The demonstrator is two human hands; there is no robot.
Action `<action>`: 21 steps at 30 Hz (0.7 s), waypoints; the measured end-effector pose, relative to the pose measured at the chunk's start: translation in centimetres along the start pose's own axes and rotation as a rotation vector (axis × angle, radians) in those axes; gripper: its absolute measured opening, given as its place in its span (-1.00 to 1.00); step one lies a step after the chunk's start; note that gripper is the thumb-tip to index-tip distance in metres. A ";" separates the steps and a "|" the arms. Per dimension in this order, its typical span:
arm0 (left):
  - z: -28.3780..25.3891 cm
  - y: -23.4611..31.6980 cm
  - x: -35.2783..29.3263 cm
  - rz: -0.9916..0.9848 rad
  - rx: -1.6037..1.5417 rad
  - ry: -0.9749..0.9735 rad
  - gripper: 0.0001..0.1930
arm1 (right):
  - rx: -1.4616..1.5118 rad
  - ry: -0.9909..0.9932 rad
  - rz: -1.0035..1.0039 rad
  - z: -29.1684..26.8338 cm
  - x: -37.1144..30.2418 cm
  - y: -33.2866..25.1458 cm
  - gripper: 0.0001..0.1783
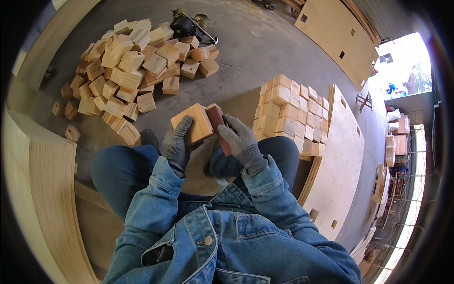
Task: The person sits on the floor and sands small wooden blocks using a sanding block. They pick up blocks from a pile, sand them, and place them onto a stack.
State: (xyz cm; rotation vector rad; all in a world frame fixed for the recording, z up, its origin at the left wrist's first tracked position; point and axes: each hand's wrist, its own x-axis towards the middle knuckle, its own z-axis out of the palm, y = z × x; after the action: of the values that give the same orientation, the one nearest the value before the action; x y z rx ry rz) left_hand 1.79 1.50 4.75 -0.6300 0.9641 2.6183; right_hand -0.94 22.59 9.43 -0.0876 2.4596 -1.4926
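Note:
In my gloved left hand [175, 146] is a pale wooden block [193, 123], gripped at its left side with the thumb along the top face. My right hand [242, 143], also in a grey knit glove, is closed round a sanding block [217, 122] faced with reddish-brown sandpaper. The sandpaper face stands against or very close to the right side of the wooden block; actual contact is hard to make out. Both pieces are held above the floor, between my bent knees. The fingers beneath the wooden block are hidden.
A loose heap of similar wooden blocks [125, 61] lies at the far left. Neatly stacked blocks [293, 111] stand right of my knee, beside leaning plywood sheets [336, 165]. Thick plywood [52, 175] rises at the left. A black tool [187, 26] sits behind the heap.

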 end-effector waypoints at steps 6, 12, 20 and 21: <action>0.3 -0.5 0.1 -0.054 -0.124 -0.108 -0.31 | 0.138 0.113 -0.004 0.3 2.3 -0.3 -0.38; -1.7 -0.6 1.3 0.003 -0.204 -0.048 -0.28 | 0.153 0.023 -0.041 0.1 -1.8 -2.0 -0.38; 0.3 -0.7 -0.1 -0.013 -0.046 -0.143 -0.30 | -0.256 0.095 -0.180 -0.2 2.6 -4.2 -0.41; 0.7 -0.9 -0.4 -0.036 -0.057 -0.154 -0.31 | -0.280 0.101 -0.171 -0.4 3.4 -4.4 -0.41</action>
State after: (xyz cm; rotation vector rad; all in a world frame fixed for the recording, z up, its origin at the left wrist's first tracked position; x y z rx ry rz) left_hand 2.34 2.56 4.92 -0.4470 0.8272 2.6265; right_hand -4.64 20.21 12.79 -0.2887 2.7910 -1.2302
